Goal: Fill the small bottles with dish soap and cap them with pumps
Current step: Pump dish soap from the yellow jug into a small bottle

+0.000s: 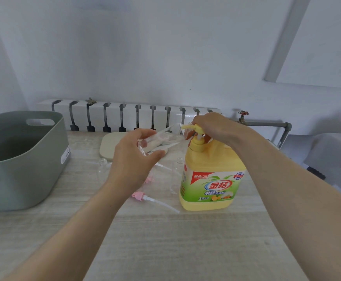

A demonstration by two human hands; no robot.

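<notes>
Centre of frame, I had the left hand [133, 161] wrapped round one small clear bottle [159, 139]: thumb underneath, fingers curled over the top. It was tilted, mouth up and to the right, meeting the nozzle of the yellow pump head [196, 128]. On that pump head sat the right hand [212, 126], fingers curled down over it, tips showing beside the stem. Right of centre the dish soap bottle [210, 179] stood upright on the table [165, 240]. Couldn't tell the soap level in the small clear bottle. Below the left wrist a pink pump [140, 196] lay flat, tube pointing right; a second pink pump [148, 180] was mostly hidden by the wrist. Left of the wrist sat another empty bottle [102, 166]. At the left edge was the grey-green tub [23, 159], with a beige pad [108, 145] behind the hand.
</notes>
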